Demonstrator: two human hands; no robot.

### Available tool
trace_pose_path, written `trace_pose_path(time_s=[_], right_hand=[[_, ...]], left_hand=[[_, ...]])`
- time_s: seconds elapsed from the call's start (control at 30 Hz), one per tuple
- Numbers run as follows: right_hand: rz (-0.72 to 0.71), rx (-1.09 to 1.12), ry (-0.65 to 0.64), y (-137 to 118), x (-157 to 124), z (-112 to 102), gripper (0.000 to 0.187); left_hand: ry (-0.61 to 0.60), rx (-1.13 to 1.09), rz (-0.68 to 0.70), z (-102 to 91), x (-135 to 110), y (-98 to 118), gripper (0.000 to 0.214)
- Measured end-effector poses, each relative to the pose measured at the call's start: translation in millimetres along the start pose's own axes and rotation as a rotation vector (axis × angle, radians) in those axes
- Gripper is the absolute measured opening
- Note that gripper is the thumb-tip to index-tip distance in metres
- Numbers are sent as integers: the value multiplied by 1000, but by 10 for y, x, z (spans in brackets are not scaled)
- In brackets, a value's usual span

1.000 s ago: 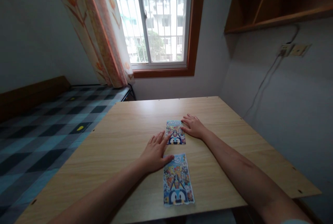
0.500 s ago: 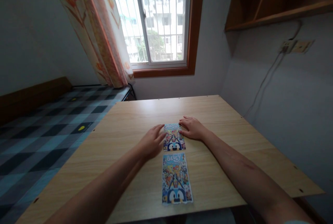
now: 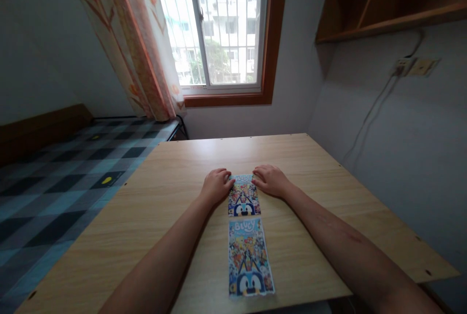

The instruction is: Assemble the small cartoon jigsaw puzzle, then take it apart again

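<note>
Two colourful printed Bluey cards lie in line on the wooden table (image 3: 168, 217), each showing a blue cartoon dog's face and a crowd of small figures. On the far card (image 3: 243, 198), my left hand (image 3: 217, 185) grips the upper left edge, thumb on the print and fingers curled. At its upper right edge, my right hand (image 3: 270, 179) does the same; the fingertips are partly hidden. Below it, apart by a narrow gap, rests the near card (image 3: 250, 258), untouched, its lower edge whitish and uneven.
A bed with a checked cover (image 3: 73, 178) stands along the table's left side. Behind are a window (image 3: 229, 37) and a patterned curtain (image 3: 142, 46). On the right, a wooden shelf (image 3: 394, 22) hangs above a wall socket (image 3: 419, 67) with a cable.
My left hand has moved slightly up and its fingers have curled in at the far card's edge. My right fingers have also closed in. The view has shifted slightly.
</note>
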State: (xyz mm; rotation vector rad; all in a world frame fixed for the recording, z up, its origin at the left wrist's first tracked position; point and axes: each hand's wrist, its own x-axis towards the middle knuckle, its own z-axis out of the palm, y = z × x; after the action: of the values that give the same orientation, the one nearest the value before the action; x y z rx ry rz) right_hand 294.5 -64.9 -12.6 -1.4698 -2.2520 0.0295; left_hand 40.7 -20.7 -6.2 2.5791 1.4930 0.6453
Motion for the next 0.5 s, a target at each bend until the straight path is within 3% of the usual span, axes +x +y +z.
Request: trace_pose_path(time_s=[0.5], right_hand=[[110, -16, 18, -100, 67, 45, 18]], left_hand=[[-2, 22, -34, -4, 21, 61, 19]])
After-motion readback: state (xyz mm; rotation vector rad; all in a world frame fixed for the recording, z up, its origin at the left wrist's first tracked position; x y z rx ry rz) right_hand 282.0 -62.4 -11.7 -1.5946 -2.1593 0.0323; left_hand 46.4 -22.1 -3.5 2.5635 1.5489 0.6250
